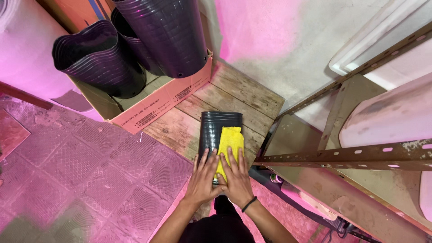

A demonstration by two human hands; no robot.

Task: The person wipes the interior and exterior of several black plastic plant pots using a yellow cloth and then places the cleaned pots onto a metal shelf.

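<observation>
Head view, looking straight down. I am pressing both hands onto a flattened black plastic pot (pixel 219 128) that is lying on its side just ahead of my fingertips, stretching away from me across a weathered wooden pallet (pixel 243 96). A folded yellow cloth (pixel 229 144) is lying along the pot's right half, and its near end is running under my fingers.

My left hand (pixel 203 177) is lying flat, fingers spread and extended, palm down on the pot's near end; it is open and pinning rather than gripping. My right hand (pixel 237 177) is lying the same way beside it, fingers straight and resting on the cloth, a dark band on the wrist. The thumbs are nearly touching between the two hands. Neither hand is curling round anything; I judge the flat pose is serving to hold the pot collapsed and keep the cloth from sliding off the ribbed plastic.

Both forearms are coming in from below and converging, elbows out, wrists roughly level.

Well ahead and to the left of my hands, a cardboard box (pixel 157 101) is sitting on the pallet, holding nested stacks of black pots (pixel 101 58) that are leaning out over its rim. To the right of my hands, a rusty perforated metal rack (pixel 342 157) is standing close. To my left, pink-lit textured floor tiles (pixel 81 171) are running off.
</observation>
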